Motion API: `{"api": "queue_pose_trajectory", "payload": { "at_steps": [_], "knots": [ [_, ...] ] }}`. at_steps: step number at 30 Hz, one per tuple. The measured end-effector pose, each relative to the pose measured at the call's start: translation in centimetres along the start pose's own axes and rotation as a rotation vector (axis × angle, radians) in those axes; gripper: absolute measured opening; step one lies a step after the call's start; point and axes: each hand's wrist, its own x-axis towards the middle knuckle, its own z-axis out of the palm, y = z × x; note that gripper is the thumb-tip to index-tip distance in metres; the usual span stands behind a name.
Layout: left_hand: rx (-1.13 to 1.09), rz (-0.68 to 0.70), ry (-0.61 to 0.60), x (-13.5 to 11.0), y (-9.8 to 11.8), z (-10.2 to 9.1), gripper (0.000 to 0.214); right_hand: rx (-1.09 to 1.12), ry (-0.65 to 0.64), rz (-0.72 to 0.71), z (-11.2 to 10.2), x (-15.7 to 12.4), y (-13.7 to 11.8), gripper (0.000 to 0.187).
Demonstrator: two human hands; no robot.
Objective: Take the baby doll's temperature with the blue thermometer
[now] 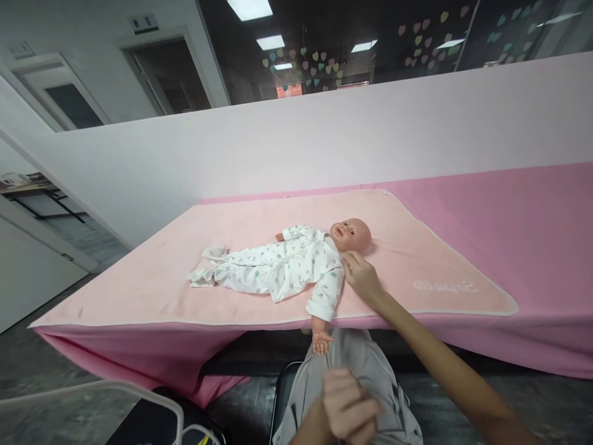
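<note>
A baby doll in a white printed sleepsuit lies on its back on a light pink blanket, head to the right. One doll arm hangs over the table's front edge. My right hand reaches to the doll's near shoulder and pinches the sleepsuit fabric by the neck. My left hand rests low over my lap, fingers curled into a loose fist with nothing visible in it.
The blanket covers a table draped in a darker pink cloth. A pale partition wall stands behind it. A white-framed object sits at the lower left by my knees. Doorways lie at the far left.
</note>
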Motion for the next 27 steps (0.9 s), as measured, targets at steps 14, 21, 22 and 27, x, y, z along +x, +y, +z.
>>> {"api": "queue_pose_trajectory", "payload": {
  "at_steps": [14,21,22,27],
  "knots": [
    [0.317,-0.882,-0.036,15.1,-21.2,-1.1,0.031,0.147,0.108,0.108,5.6,5.7,-2.4,0.029],
    [0.408,-0.671,-0.119,13.8,-20.0,-1.1,0.036,0.21,0.194,0.163,6.2,5.8,-2.1,0.036],
    [0.408,-0.659,-0.119,13.7,-20.0,-1.1,0.033,0.198,0.186,0.169,6.2,5.9,-2.1,0.036],
    [0.412,-0.631,-0.097,13.5,-20.2,-0.9,0.019,0.24,0.171,0.131,5.7,5.9,-2.1,0.035]
  ]
}}
